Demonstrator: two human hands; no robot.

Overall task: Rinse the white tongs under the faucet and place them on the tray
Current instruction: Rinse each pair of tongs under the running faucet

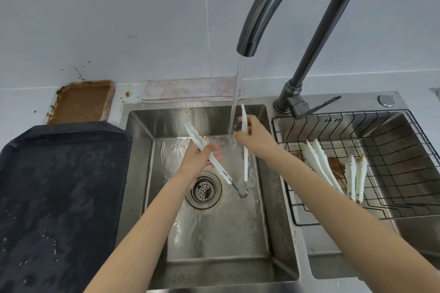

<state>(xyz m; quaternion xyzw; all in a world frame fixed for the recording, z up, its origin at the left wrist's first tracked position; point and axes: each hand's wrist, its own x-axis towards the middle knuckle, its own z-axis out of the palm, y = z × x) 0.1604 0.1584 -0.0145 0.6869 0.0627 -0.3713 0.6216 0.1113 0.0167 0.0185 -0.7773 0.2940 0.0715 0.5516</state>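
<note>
One pair of white tongs is spread wide over the left sink basin, its hinge end low near the basin floor. My left hand grips one arm of the tongs and my right hand grips the other. The dark curved faucet runs a stream of water that lands between my two hands. The dark tray lies wet on the counter left of the sink, with nothing on it.
A wire basket sits in the right basin and holds more white tongs, some stained brown. The drain strainer is below my left hand. A folded cloth and a brown-stained dish lie by the wall.
</note>
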